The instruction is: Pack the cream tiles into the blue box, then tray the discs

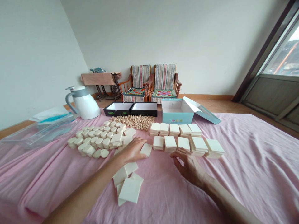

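My left hand (133, 151) reaches over the pink cloth, with its thumb and fingers on a pale square wooden tile (147, 149). Loose square tiles (131, 189) lie overlapped below my left wrist, and others are partly hidden behind that hand. My right hand (187, 164) is just in front of a row of stacked square tiles (170, 142), its fingers loosely bent and nothing visible in them. Its fingertips are close to a middle stack (183, 143); whether they touch it is unclear. A second row of stacks (174, 128) stands behind.
Round wooden discs (93, 140) are piled at left, beside small wooden beads (137, 122). Behind stand black open boxes (144, 109) and a light blue box (177, 117) with its lid (205, 112) leaning. A white jug (85, 104) and clear plastic packaging (44, 130) are at far left.
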A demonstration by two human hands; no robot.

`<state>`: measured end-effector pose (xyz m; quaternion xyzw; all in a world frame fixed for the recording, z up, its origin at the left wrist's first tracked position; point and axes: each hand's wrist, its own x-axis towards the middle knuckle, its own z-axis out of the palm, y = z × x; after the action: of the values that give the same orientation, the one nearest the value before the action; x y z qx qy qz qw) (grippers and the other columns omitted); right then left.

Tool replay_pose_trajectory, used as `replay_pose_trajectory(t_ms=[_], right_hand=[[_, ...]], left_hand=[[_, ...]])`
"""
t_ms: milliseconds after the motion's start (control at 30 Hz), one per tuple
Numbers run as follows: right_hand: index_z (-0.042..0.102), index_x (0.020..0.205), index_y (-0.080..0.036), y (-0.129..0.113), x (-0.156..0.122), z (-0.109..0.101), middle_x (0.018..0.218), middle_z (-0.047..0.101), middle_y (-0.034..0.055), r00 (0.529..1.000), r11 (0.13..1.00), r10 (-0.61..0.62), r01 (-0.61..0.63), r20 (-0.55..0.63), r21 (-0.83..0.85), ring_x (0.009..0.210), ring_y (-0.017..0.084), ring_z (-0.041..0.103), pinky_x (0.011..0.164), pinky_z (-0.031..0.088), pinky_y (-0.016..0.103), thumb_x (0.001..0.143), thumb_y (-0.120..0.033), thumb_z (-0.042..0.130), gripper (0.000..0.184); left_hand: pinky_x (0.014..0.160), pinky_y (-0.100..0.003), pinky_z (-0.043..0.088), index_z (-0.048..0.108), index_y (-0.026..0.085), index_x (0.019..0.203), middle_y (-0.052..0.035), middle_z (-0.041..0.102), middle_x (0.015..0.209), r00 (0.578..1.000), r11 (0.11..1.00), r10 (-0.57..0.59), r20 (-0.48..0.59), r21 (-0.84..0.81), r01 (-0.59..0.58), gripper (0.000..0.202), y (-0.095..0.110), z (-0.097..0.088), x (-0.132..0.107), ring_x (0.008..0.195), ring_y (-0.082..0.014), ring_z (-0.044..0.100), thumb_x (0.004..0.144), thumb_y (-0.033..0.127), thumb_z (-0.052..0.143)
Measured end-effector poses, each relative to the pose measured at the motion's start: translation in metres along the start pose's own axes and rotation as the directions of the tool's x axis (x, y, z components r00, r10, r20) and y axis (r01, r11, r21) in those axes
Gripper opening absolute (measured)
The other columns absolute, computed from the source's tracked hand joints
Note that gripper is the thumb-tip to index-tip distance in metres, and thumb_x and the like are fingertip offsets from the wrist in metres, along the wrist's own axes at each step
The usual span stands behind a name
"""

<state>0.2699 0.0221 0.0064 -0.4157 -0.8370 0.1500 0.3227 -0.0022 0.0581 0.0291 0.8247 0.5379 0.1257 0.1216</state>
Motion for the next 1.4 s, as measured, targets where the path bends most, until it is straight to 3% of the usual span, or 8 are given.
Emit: replay_pose_trajectory(t_ms=[233,400,667,833,1000,1067,1200,1400], right_hand=[[0.061,0.083,-0.019,-0.001,0.001,-0.003,0.078,0.063,0.0038,0.999,1.000,-0.016,0.016,0.034,0.015,0.078,0.017,0.056,0.071,0.043,0.029,0.081,-0.007,0.045,0.020],[0.061,0.082,-0.019,-0.002,0.001,-0.005,0.077,0.062,0.0037,0.999,1.000,-0.024,0.023,0.043,0.021,0.076,0.017,0.055,0.071,0.043,0.029,0.081,-0.007,0.045,0.020],[0.060,0.079,-0.018,-0.003,0.000,-0.008,0.078,0.062,0.0039,0.997,1.000,0.001,-0.001,0.071,-0.001,0.077,0.017,0.055,0.069,0.042,0.028,0.080,-0.006,0.046,0.019],[0.060,0.079,-0.019,-0.003,0.001,-0.008,0.076,0.062,0.0030,0.997,1.000,-0.006,0.007,0.083,-0.010,0.075,0.016,0.055,0.068,0.041,0.027,0.079,-0.004,0.046,0.021],[0.059,0.076,-0.019,-0.004,0.001,-0.005,0.076,0.062,0.0023,0.996,1.000,-0.021,0.023,0.090,-0.021,0.073,0.016,0.054,0.066,0.040,0.026,0.080,-0.005,0.045,0.020],[0.059,0.077,-0.019,-0.004,0.000,-0.005,0.075,0.062,0.0023,0.996,1.000,-0.019,0.021,0.089,-0.023,0.072,0.016,0.054,0.066,0.040,0.027,0.080,-0.005,0.045,0.020],[0.059,0.076,-0.019,-0.003,0.000,-0.004,0.074,0.062,0.0025,0.996,1.000,-0.022,0.023,0.086,-0.016,0.072,0.016,0.055,0.068,0.041,0.027,0.081,-0.006,0.045,0.020],[0.057,0.074,-0.020,0.000,-0.001,-0.002,0.073,0.062,0.0021,0.995,1.000,-0.006,0.007,0.099,-0.009,0.071,0.015,0.056,0.066,0.041,0.025,0.082,-0.007,0.044,0.020]], left_hand=[[0.075,-0.031,0.046,0.055,0.020,0.083,-0.0034,0.060,0.089,0.999,0.997,-0.025,0.024,0.079,0.023,0.033,0.011,-0.021,-0.003,0.088,-0.0231,0.058,0.061,0.034,0.074],[0.076,-0.030,0.044,0.053,0.019,0.089,-0.0041,0.059,0.093,0.995,0.992,-0.053,-0.090,0.106,0.062,0.035,0.026,-0.036,0.012,0.089,-0.0216,0.057,0.064,0.036,0.070],[0.075,-0.029,0.047,0.057,0.018,0.102,-0.0054,0.062,0.098,0.990,0.994,-0.028,-0.138,0.097,0.042,0.044,0.044,-0.011,0.042,0.089,-0.0213,0.060,0.065,0.037,0.073],[0.079,-0.026,0.048,0.057,0.019,0.108,-0.0036,0.065,0.096,0.984,0.983,-0.092,-0.152,0.144,0.114,0.029,0.028,-0.022,0.034,0.089,-0.0174,0.062,0.081,0.029,0.059],[0.090,-0.036,0.045,0.063,0.015,0.097,-0.0107,0.066,0.099,0.970,0.920,-0.218,-0.109,0.308,0.242,0.019,-0.004,-0.043,0.036,0.103,-0.0257,0.059,0.079,0.017,0.059],[0.090,-0.040,0.046,0.063,0.013,0.099,-0.0128,0.065,0.103,0.955,0.881,-0.283,-0.090,0.368,0.296,0.019,-0.013,-0.046,0.040,0.105,-0.0271,0.058,0.081,0.019,0.060],[0.084,-0.042,0.051,0.054,0.015,0.116,-0.0092,0.057,0.117,0.920,0.815,-0.388,-0.047,0.449,0.367,0.032,-0.023,-0.045,0.050,0.101,-0.0211,0.059,0.089,0.032,0.055],[0.083,-0.041,0.051,0.053,0.016,0.118,-0.0088,0.057,0.118,0.887,0.779,-0.460,-0.036,0.464,0.423,0.033,-0.029,-0.039,0.060,0.100,-0.0208,0.059,0.089,0.032,0.055]])
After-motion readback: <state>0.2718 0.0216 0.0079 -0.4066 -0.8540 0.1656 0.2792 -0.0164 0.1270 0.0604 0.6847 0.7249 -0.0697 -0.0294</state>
